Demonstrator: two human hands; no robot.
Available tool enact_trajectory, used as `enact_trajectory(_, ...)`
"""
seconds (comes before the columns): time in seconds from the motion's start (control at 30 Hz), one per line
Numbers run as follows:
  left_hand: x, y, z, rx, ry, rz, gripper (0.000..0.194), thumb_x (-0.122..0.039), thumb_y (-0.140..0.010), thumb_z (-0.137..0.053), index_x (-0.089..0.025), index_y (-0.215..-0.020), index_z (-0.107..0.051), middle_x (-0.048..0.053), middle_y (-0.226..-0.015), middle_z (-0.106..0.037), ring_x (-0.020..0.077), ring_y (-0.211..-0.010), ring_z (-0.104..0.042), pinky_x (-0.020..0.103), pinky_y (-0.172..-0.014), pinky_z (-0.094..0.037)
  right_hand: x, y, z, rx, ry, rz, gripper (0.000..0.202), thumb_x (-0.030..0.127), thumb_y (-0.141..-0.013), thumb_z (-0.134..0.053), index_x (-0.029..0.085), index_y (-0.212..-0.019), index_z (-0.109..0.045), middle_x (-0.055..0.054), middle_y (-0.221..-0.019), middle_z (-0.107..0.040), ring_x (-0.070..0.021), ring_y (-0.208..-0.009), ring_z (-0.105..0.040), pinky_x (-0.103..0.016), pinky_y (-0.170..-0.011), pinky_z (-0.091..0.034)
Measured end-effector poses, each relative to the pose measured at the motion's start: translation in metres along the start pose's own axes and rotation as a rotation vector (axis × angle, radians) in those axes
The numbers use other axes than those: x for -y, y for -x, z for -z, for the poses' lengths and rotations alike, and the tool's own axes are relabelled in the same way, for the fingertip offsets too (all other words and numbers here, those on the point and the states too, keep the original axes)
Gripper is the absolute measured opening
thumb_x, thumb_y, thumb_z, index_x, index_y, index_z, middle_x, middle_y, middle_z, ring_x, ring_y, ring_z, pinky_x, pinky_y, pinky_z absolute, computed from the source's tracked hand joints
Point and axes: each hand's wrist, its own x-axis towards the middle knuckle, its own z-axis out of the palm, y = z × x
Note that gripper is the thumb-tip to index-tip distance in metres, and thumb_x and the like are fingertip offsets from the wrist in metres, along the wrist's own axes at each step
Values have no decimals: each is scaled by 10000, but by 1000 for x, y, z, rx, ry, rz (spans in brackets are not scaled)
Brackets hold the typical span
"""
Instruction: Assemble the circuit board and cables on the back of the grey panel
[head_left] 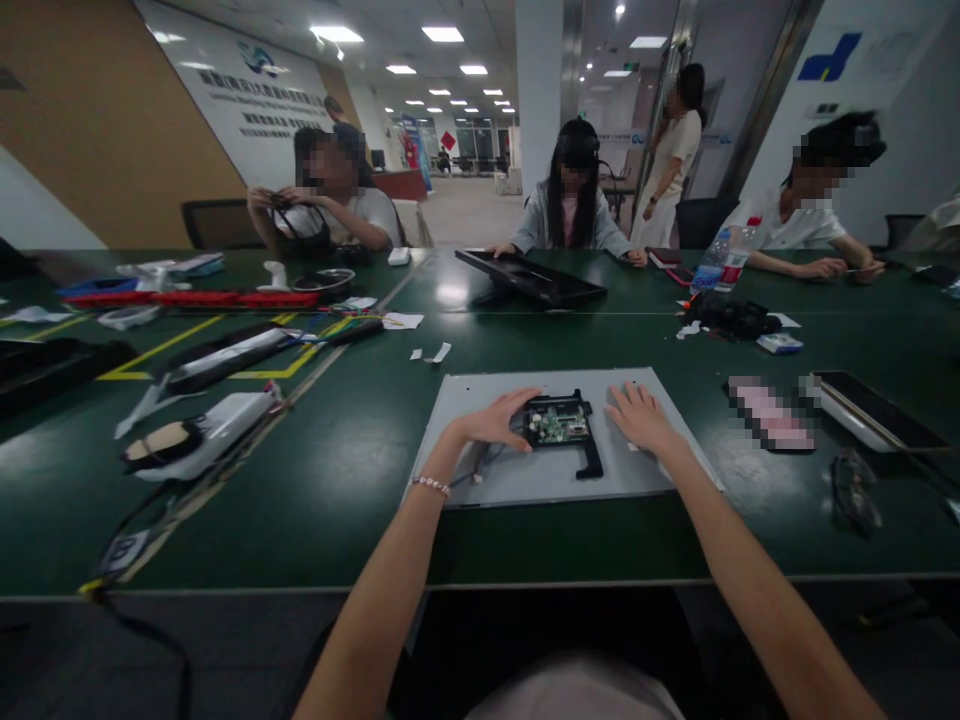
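In front of me a flat light-grey panel [510, 480] lies on the green table. On its middle sits a green circuit board [559, 424] in a black bracket [590, 455] with an arm that reaches toward me. My left hand [501, 418] is at the board's left side, thumb and fingers spread around that edge; whether it grips the bracket I cannot tell, but the fingers are apart. Flat on the panel's right part lies my right hand [641, 415], fingers stretched out, apart from the board. A thin cable [487, 462] runs out below my left wrist.
Glasses [855, 490], a pink phone [771, 412] and a dark-topped device [877, 410] lie at right. Bottles [731, 255] stand farther back. A white-and-black device [202, 435] and cables lie at left. Across the table a person holds a black panel [536, 278]; others sit on both sides.
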Motion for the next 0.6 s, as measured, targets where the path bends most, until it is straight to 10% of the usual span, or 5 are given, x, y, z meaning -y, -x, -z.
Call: enact_trajectory(0.6, -5, 7, 5, 23, -5, 26, 1203, -531, -626, -808, -243, -1603, -169, 134, -1653, -180, 379, -1507, -146, 540, -1224, -123, 2, -3, -11, -58, 26, 24, 570, 436, -1038, -291, 189, -1548, -355, -177, -1617, -288, -376, -1469, -273, -515, -1142, -283)
